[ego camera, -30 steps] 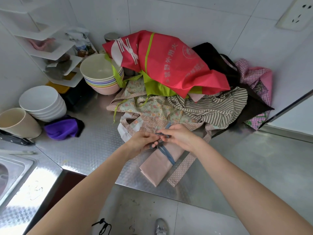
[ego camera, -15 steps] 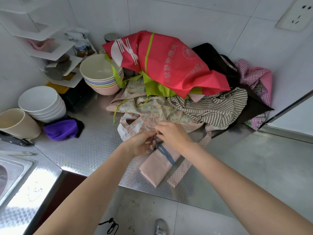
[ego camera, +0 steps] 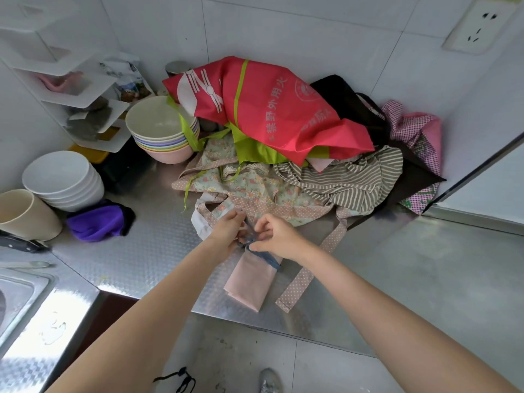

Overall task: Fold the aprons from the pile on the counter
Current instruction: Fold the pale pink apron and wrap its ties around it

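Note:
A folded pale pink apron [ego camera: 249, 282] lies on the steel counter [ego camera: 411, 279] near its front edge, wrapped by a blue strap [ego camera: 268, 258]. My left hand [ego camera: 225, 232] and my right hand [ego camera: 276, 236] meet at the bundle's far end, and both pinch the blue strap there. Behind them lies the pile: a floral apron [ego camera: 255, 185] with a dotted pink tie [ego camera: 306, 275], a striped apron [ego camera: 348, 180], a red apron [ego camera: 272, 112] on top, a black one [ego camera: 351, 106], and a pink checked one [ego camera: 416, 131] by the right wall.
Stacked coloured bowls [ego camera: 161, 129] and white bowls [ego camera: 63, 180] stand at the left, with a beige cup [ego camera: 25, 214] and a purple cloth [ego camera: 97, 221]. A white corner shelf [ego camera: 65, 89] hangs on the left wall. A sink [ego camera: 17, 296] sits at lower left. Bare steel spreads to the right.
Both hands have shifted slightly away from me along the bundle while working the blue strap. The right hand's fingers have curled tighter over it. The pile has not moved.

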Demonstrator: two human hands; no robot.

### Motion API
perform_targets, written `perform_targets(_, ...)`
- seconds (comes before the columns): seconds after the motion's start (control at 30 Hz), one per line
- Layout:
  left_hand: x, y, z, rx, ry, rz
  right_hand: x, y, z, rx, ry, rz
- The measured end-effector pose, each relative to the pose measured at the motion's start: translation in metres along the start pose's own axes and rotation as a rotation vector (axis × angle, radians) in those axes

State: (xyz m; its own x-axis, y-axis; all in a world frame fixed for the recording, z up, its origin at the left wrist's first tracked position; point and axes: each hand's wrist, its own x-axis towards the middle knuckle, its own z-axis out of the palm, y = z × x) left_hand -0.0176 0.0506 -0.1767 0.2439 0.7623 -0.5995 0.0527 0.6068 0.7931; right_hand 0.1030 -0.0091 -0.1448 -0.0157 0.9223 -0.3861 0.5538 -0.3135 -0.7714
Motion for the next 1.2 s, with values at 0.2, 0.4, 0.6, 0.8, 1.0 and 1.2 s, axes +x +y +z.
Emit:
perform_targets(0.2,-0.033,0.011,-0.010,0.357,-0.128,0.216,0.008,-0.017,0.016,-0.118,0.181,0.058)
perform_targets(0.4,-0.063,-0.006,-0.019,0.988,-0.390,-0.043,-0.011,-0.027,0.000,0.152,0.219,0.172)
perform_targets(0.6,-0.087,0.035,0.029,1.392,-0.429,0.276,-0.063,-0.045,-0.047,0.575,0.173,0.254)
perform_targets(0.8,-0.118,0.094,0.121,1.663,-0.494,0.556,-0.119,-0.062,-0.128,0.569,0.316,0.037)
perform_targets(1.0,-0.178,0.175,0.275,1.579,-0.456,0.905,-0.203,-0.047,-0.266,0.549,0.683,-0.168)
perform_targets(1.2,-0.219,0.228,0.418,1.514,-0.527,1.176,-0.282,-0.017,-0.411,0.229,1.109,-0.247)
